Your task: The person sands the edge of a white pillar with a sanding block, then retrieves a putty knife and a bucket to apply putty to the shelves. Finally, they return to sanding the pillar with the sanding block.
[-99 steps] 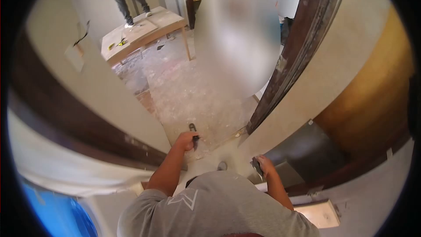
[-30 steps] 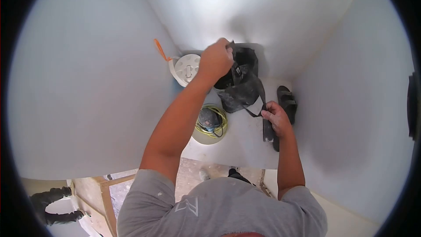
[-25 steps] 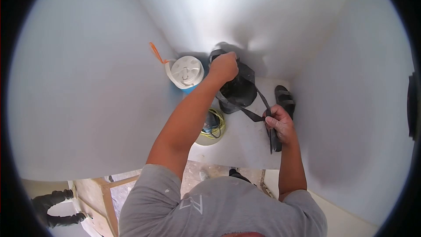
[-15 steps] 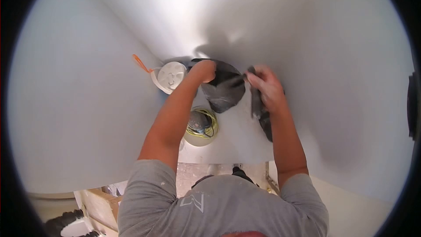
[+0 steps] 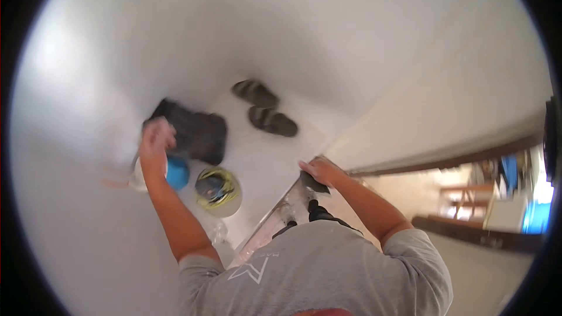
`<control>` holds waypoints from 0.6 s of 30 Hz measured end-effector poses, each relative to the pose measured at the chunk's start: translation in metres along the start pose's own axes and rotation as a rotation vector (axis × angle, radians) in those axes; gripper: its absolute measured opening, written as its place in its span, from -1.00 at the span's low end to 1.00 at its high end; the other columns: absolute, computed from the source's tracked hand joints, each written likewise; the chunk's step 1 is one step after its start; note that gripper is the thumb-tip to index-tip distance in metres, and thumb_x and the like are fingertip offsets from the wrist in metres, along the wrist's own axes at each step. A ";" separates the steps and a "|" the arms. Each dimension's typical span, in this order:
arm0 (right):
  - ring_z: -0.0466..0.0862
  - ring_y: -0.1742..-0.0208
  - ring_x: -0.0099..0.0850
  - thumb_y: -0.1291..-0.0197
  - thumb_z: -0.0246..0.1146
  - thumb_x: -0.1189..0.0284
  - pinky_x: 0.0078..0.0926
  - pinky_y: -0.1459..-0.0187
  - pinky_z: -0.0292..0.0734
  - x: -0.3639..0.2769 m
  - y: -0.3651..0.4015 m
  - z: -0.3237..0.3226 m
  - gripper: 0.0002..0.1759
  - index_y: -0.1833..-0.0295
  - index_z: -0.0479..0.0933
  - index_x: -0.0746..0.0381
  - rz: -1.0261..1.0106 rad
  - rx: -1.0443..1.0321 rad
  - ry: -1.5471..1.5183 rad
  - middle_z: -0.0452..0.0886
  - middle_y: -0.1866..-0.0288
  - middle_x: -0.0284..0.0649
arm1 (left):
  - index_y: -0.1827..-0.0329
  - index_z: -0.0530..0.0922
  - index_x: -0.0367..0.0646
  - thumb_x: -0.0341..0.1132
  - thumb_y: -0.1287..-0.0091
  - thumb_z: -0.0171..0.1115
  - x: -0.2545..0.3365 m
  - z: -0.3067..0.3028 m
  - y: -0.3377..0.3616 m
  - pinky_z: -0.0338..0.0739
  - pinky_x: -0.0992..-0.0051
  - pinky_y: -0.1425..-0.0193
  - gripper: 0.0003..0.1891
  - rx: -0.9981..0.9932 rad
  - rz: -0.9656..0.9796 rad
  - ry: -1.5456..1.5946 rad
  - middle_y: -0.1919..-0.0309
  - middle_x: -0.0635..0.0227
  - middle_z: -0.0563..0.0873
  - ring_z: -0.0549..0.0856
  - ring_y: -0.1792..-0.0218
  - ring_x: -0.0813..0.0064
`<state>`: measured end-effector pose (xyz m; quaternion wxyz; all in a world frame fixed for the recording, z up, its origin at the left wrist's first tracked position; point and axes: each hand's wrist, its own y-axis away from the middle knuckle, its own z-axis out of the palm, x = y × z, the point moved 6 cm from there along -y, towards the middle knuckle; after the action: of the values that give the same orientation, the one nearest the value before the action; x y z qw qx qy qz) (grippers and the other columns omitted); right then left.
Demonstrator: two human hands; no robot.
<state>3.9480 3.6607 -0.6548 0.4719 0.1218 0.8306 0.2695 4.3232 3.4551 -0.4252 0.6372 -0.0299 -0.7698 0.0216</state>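
Note:
My left hand (image 5: 157,137) is over the near-left edge of a black bag (image 5: 196,131). Its fingers look loosely apart and nothing shows in them, though motion blurs it. Low at the right, above the doorway edge, my right hand (image 5: 322,171) grips a dark flat blade-like tool (image 5: 314,183); its exact kind cannot be made out. Below my left hand, a blue bucket (image 5: 177,173) stands beside a whitish container (image 5: 140,175), which my forearm partly covers.
A pale bucket (image 5: 231,205) holds a coiled yellow cord (image 5: 219,200) and a dark round-topped object (image 5: 209,186). Two dark sandals (image 5: 273,122) lie on the white floor by the wall. At right, a dark wooden edge (image 5: 474,234) borders an opening onto another space with furniture.
The view has turned to the right, bringing the sandals and opening into sight. My right hand has come away from the bag area towards me; my left hand has let go of the bag.

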 end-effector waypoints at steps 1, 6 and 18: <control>0.65 0.03 -0.10 -0.30 -0.11 -0.37 -0.22 -0.13 0.46 0.062 0.031 0.001 -0.08 0.07 0.65 0.33 0.143 0.099 -0.109 0.68 0.10 0.11 | -0.01 0.58 -0.23 -0.34 -0.33 0.29 -0.021 0.039 0.022 0.51 0.53 0.26 -0.75 -0.248 -0.100 0.121 0.30 0.32 0.71 0.62 0.39 0.55; 0.68 0.17 -0.23 -0.29 0.09 -0.28 -0.16 0.13 0.56 0.280 0.233 -0.014 -0.23 0.02 0.65 0.29 0.763 0.590 -0.546 0.69 0.17 -0.02 | -0.14 0.59 -0.22 -0.21 -0.33 0.34 -0.147 0.259 0.152 0.60 0.52 0.20 -0.61 -1.011 -0.359 -0.182 0.26 0.31 0.72 0.65 0.32 0.55; 0.65 0.26 -0.43 -0.28 0.34 0.14 -0.43 0.23 0.53 0.550 0.457 -0.042 -0.55 -0.02 0.63 0.33 0.584 1.158 -0.992 0.72 0.19 -0.16 | -0.15 0.63 -0.20 0.04 -0.25 0.38 -0.078 0.704 0.502 0.59 0.35 -0.06 -0.45 -1.782 0.232 -0.557 0.07 0.10 0.76 0.72 0.06 0.27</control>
<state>3.5993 4.2749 -0.7759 0.5579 0.6630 0.4674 -0.1755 3.6558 3.9537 -0.6692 0.1661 -0.5768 -0.6195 -0.5058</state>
